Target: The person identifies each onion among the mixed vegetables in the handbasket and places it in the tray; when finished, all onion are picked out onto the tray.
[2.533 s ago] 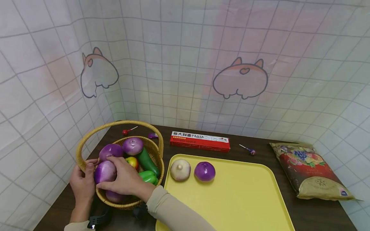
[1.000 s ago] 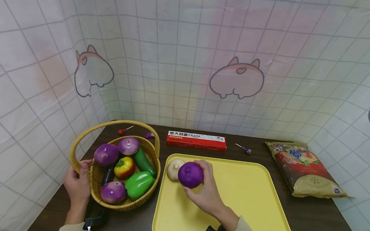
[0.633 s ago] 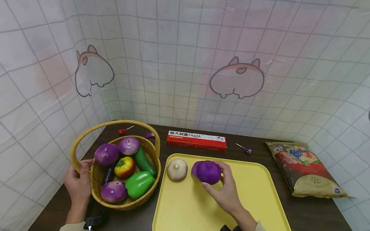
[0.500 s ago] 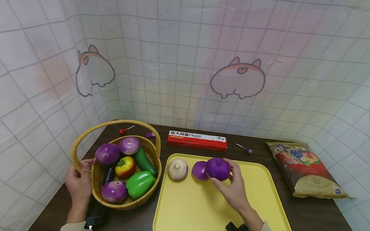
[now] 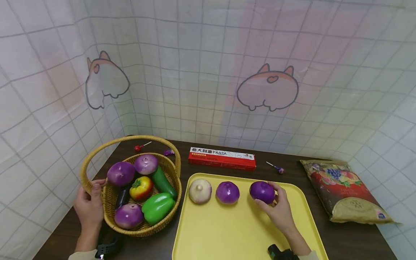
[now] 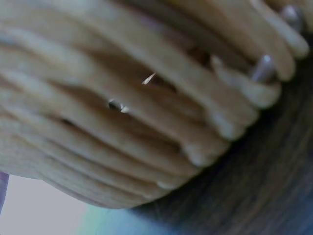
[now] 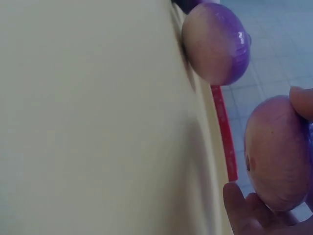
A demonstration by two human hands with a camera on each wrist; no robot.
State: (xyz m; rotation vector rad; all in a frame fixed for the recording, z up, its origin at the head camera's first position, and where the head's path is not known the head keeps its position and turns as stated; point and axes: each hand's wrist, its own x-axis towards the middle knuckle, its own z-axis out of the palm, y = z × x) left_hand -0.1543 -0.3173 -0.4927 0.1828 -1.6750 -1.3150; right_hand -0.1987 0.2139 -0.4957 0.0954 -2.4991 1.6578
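My right hand (image 5: pixel 276 209) grips a purple onion (image 5: pixel 261 191) that sits on the yellow tray (image 5: pixel 240 231), at the right end of a row with another purple onion (image 5: pixel 227 192) and a white onion (image 5: pixel 199 190). The right wrist view shows the held onion (image 7: pixel 276 152) between my fingers, with the neighbouring purple onion (image 7: pixel 217 44) beyond it. My left hand (image 5: pixel 87 207) holds the rim of the wicker basket (image 5: pixel 97 155) at its left side. The basket's woven wall (image 6: pixel 122 122) fills the left wrist view.
The basket holds purple onions (image 5: pixel 121 173), a tomato (image 5: pixel 141 187), a cucumber (image 5: pixel 161 181) and a green pepper (image 5: pixel 157 207). A red pasta box (image 5: pixel 222 158) lies behind the tray, lollipops (image 5: pixel 276 168) nearby, and a snack bag (image 5: pixel 342 191) at the right.
My right hand lifted a purple onion out of the basket, carried it right over the tray past the other two onions, and set it down at the row's right end. The left hand stayed on the basket.
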